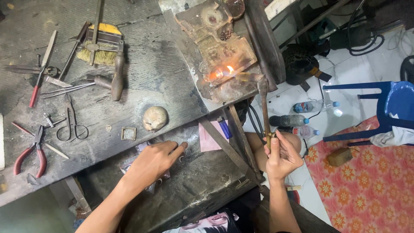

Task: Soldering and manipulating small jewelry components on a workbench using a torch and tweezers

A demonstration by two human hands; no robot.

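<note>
At the desk's (142, 77) right edge, your right hand (280, 157) grips the lit torch (264, 108); your left hand (157, 159), fingers loose, touches the lower shelf (202, 172).

Matt, sooty wooden bench (146, 73); brassy metal torch (264, 110).

Dark scorched wooden workbench (142, 77), right hand (281, 156) gripping slim brass blowtorch (264, 108), flame on charred soldering block (224, 60), left hand (156, 159) fingertips on lower tray (202, 172), red-handled pliers (30, 153), blue lighter (224, 127).
</note>
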